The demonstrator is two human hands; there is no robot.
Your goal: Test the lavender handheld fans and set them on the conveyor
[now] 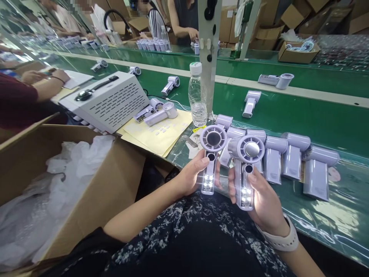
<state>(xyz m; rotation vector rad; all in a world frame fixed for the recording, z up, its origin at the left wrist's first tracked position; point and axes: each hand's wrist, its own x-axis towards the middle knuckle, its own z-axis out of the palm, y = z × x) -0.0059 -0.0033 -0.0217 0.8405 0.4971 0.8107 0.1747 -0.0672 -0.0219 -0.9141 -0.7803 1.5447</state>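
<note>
My left hand [191,175] is closed around the handle of a lilac handheld fan [213,139], its thumb by the round dark button. A second lilac handheld fan [250,149] is gripped in my right hand [266,198], the thumb on the handle near its button. Both fans are held upright side by side, with lights glowing on the lower handles. Behind them, at the bench edge, stands a row of several lilac fans [296,157]. My fingers behind the handles are partly hidden.
A clear water bottle [197,96] stands beside a metal post [208,57]. On the left are a grey vented box [108,102], yellow paper [175,129] with two fans, and a carton [121,173] of plastic bags. Further fans lie on the green belt [317,111]. Co-workers stand across it.
</note>
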